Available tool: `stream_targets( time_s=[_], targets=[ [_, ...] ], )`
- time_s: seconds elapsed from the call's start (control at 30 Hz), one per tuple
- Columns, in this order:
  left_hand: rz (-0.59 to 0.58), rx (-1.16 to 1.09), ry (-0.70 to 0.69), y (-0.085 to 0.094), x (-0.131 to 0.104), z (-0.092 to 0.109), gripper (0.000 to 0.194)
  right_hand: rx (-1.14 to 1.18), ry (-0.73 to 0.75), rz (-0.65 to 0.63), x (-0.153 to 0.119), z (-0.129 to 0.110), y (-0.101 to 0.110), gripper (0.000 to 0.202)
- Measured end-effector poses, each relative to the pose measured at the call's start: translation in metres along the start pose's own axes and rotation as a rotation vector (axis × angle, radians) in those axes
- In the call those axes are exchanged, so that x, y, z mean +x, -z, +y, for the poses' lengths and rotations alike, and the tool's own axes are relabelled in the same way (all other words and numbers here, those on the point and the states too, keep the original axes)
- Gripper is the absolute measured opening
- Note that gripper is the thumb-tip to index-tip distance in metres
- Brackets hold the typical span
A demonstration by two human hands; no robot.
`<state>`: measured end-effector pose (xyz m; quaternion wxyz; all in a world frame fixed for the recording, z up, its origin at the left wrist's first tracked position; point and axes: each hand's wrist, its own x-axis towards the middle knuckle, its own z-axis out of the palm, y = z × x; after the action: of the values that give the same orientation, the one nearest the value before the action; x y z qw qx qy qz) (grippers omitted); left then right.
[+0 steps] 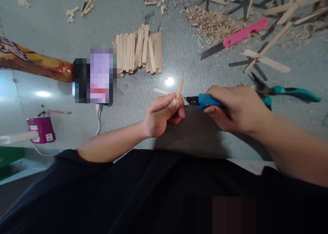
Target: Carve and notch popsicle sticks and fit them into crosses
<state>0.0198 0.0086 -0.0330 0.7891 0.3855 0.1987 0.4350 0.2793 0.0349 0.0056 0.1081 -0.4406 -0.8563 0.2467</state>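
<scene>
Here, left hand (162,116) pinches a stick (180,85), right hand (238,107) clasps cutters (208,100), bottle lettering (12,49) illegible.

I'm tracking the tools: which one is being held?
The blue-handled tool, gripped in the right hand; the teal-handled pliers and pink-handled blade lie unheld.

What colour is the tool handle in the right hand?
Blue; the handle shows best in the head view.
</scene>
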Motion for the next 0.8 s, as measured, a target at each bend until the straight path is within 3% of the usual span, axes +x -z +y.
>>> stream_targets(
  time_s=[0.23,0.47,0.8],
  targets=[
    [-0.013,0.004,-0.011,-0.0021,-0.0006,-0.0020,0.045,-0.008,0.028,0.001,-0.0017,0.0014,-0.0059,0.072],
    [-0.047,0.014,-0.117,-0.0026,-0.0007,-0.0032,0.040,-0.041,0.002,-0.005,-0.0019,0.0001,-0.0056,0.075],
    [-0.003,0.028,0.004,-0.0048,-0.0031,-0.0017,0.046,-0.065,0.010,-0.016,-0.0010,0.0019,-0.0031,0.075]
  ],
)
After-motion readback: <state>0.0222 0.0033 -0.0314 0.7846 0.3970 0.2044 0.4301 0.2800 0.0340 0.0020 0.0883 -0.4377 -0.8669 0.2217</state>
